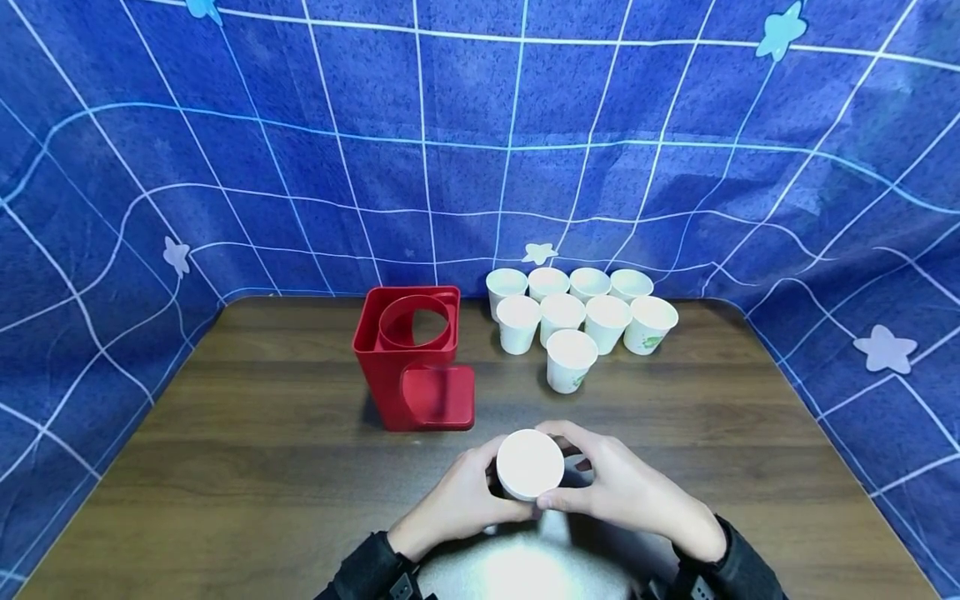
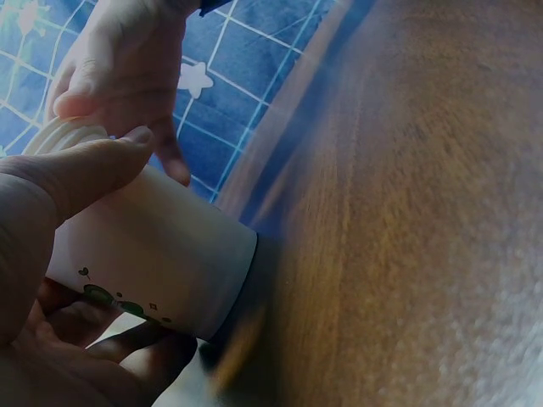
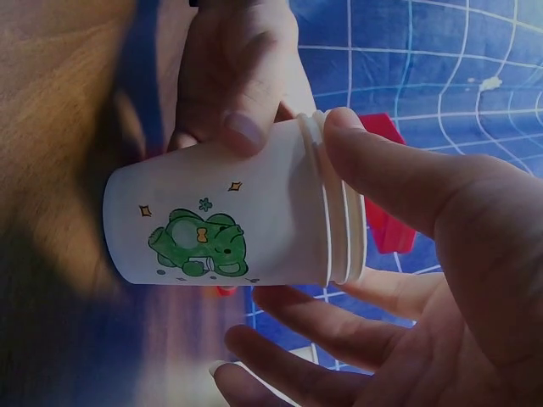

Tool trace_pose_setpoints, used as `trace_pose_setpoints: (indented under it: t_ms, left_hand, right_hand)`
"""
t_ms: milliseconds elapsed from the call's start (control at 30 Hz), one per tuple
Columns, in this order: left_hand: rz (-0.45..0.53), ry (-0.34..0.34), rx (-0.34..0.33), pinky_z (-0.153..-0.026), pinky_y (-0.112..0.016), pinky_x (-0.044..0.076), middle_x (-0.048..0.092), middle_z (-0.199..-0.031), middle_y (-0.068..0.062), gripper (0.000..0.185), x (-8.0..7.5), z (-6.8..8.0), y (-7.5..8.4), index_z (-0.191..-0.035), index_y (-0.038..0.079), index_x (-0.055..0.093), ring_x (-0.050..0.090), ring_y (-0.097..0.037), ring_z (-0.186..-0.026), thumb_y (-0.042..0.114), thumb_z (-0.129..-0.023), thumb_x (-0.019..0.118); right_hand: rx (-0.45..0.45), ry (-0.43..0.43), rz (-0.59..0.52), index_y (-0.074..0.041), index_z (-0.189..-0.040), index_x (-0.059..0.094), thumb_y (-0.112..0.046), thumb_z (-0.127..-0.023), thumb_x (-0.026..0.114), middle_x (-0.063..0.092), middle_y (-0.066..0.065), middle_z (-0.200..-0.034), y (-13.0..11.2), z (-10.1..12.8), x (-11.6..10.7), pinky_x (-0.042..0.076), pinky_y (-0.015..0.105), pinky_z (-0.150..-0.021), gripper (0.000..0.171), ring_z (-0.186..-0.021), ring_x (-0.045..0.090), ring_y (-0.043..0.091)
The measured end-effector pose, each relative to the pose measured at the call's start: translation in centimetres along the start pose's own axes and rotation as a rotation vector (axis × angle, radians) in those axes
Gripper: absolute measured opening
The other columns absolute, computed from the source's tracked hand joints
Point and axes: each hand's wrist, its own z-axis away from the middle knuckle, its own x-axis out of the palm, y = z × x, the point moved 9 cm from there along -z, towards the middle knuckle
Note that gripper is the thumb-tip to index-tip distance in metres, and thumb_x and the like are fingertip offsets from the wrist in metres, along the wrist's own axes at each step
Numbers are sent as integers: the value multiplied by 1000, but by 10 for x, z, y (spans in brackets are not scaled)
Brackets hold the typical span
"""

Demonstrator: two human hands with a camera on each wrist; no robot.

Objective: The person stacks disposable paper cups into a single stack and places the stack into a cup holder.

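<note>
A short nested stack of white paper cups (image 1: 530, 464) is held upright near the front of the table, between both hands. Its stacked rims show in the right wrist view, along with a green cartoon bear printed on the outer cup (image 3: 212, 242). My left hand (image 1: 467, 500) grips the body of the stack, thumb on one side and fingers curled under the other. At the rims, my right hand (image 1: 626, 485) pinches with its thumb on one side and fingertips on the opposite side. The cups' inside appears as a plain pale disc from above.
Several white paper cups (image 1: 572, 360) stand in rows at the back right of the wooden table (image 1: 247, 467). Left of them is a red holder (image 1: 390, 375) with a round opening and a flat ledge. A blue grid-patterned cloth (image 1: 465, 183) hangs behind and around the table.
</note>
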Motion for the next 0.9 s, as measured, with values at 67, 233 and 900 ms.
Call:
trace_pose_setpoints:
  t_ms: [67,233,900]
  left_hand:
    - [-2,-1,0,-99,-28,51,71,-121,6,73,0,0,0,-137,21,61,64,-7,-110,26,-73,94]
    - [12,-5,-9,-100,-28,51,71,-122,8,74,0,-1,0,-138,22,61,64,-8,-112,26,-72,94]
    - [7,-5,-5,-98,-26,52,71,-121,10,75,0,-2,-2,-137,21,61,66,-6,-112,31,-72,95]
  right_hand:
    - [2,0,5,-25,-137,57,-43,-88,81,68,-11,-125,0,0,0,58,39,-86,58,-110,66,8]
    - [-2,-3,8,-24,-138,56,-44,-88,81,68,-11,-125,-2,0,-1,57,38,-89,59,-109,67,9]
    - [-87,139,188,-7,-153,44,-39,-83,86,54,8,-151,-14,-6,-45,56,41,-97,88,-125,61,23]
